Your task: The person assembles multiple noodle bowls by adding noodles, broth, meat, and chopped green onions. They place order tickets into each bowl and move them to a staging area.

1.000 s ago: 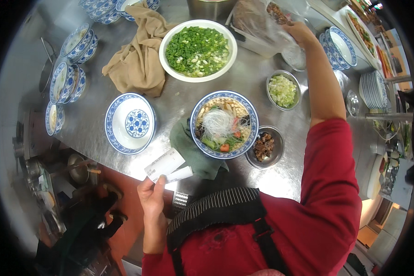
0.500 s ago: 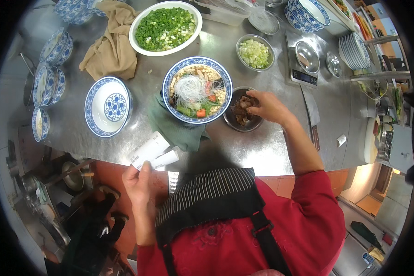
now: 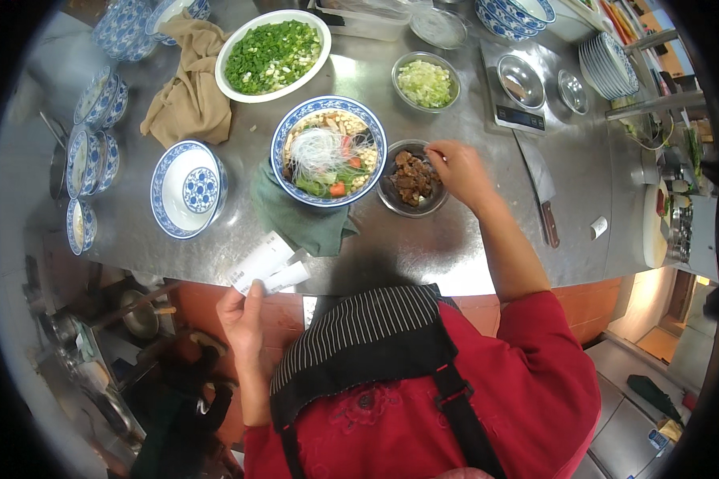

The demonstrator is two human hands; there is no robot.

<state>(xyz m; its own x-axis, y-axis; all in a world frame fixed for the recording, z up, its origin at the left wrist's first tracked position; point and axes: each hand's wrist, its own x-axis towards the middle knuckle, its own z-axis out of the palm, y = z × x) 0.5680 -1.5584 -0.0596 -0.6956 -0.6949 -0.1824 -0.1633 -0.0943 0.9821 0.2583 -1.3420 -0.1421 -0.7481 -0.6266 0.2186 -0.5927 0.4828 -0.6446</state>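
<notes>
My left hand pinches printed paper slips between thumb and fingers, in front of the table edge. My right hand is at the right rim of a small metal bowl; its fingers are bent together, and what they grip is hidden. Chunks of brown meat lie inside that bowl. Just left of it, a blue-and-white bowl holds clear noodles, greens and red pieces. It rests partly on a folded green cloth. Farther left sits a bare blue-and-white bowl.
Behind are a white oval dish of chopped scallions, a tan cloth and a metal bowl of pale chopped vegetable. To the right lie a cleaver and a scale. Stacked patterned bowls line the left edge.
My right hand has drawn back from over the meat to the bowl's right rim. My left hand still holds the paper slips. The whole view has shifted slightly.
</notes>
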